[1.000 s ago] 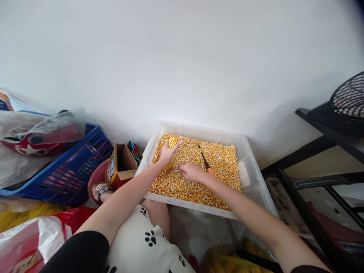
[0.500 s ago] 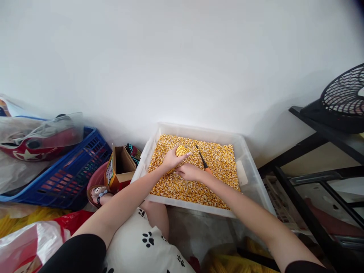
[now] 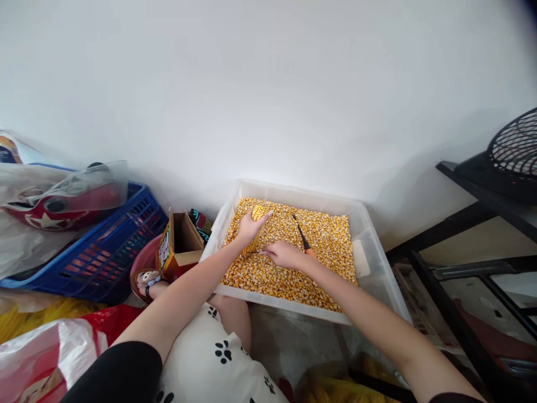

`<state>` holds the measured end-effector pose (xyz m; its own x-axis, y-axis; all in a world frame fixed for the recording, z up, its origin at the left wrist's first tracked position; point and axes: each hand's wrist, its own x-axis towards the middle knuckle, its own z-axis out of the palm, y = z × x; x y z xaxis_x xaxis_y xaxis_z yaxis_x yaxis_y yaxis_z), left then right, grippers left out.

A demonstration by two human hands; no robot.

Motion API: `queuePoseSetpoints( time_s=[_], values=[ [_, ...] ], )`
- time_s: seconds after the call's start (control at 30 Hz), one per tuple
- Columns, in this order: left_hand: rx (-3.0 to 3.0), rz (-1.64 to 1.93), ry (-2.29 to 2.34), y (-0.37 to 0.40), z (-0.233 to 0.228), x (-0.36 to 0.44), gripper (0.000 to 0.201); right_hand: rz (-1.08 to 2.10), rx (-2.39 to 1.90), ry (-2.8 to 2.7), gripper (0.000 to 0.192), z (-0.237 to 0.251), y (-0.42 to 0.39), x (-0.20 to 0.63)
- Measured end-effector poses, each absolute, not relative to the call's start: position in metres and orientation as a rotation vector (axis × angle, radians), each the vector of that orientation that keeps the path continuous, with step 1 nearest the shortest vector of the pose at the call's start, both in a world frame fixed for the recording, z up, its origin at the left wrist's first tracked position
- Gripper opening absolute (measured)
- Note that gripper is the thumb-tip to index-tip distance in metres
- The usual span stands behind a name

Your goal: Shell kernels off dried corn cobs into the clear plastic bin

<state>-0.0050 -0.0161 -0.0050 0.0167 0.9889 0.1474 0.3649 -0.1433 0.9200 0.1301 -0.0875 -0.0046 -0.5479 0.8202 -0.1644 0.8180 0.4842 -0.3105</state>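
My left hand is wrapped round an ear of corn, whose yellow kernels show above the fingers. Just to its lower right, my right hand is closed in a pinch, with a thin dark sliver reaching from its fingertips towards the ear's lower end. I cannot make out what kind of thing the sliver is. Both hands are over loose corn kernels in a translucent plastic tub. A slim tool with a dark shaft and orange handle lies on the kernels beyond my right wrist.
On the left stand a blue basket holding a red helmet, and an open cardboard box. A red and white bag is nearer me. A black frame with a fan rises on the right.
My right hand has drawn slightly away from the ear, leaving a gap between the hands where the thin sliver shows. My left hand still grips the ear. The view has shifted slightly.
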Motion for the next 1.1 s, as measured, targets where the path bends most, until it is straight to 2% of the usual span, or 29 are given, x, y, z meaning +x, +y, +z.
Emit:
queuePoseSetpoints(
  time_s=[0.37, 0.77, 1.1],
  values=[
    [1.855, 0.951, 1.267, -0.029, -0.011, 0.008, 0.061, 0.718, -1.442, -2.796, 0.030, -0.005, -0.088, 0.127],
    [1.365, 1.193, 1.338, -0.005, -0.013, -0.007, 0.062, 0.622, -1.455, -2.590, 0.029, -0.007, -0.086, 0.137],
    [1.246, 1.260, 1.276, -0.006, -0.006, -0.009, 0.051, 0.919, -1.356, -2.398, 0.031, -0.020, -0.079, 0.146]
  ],
)
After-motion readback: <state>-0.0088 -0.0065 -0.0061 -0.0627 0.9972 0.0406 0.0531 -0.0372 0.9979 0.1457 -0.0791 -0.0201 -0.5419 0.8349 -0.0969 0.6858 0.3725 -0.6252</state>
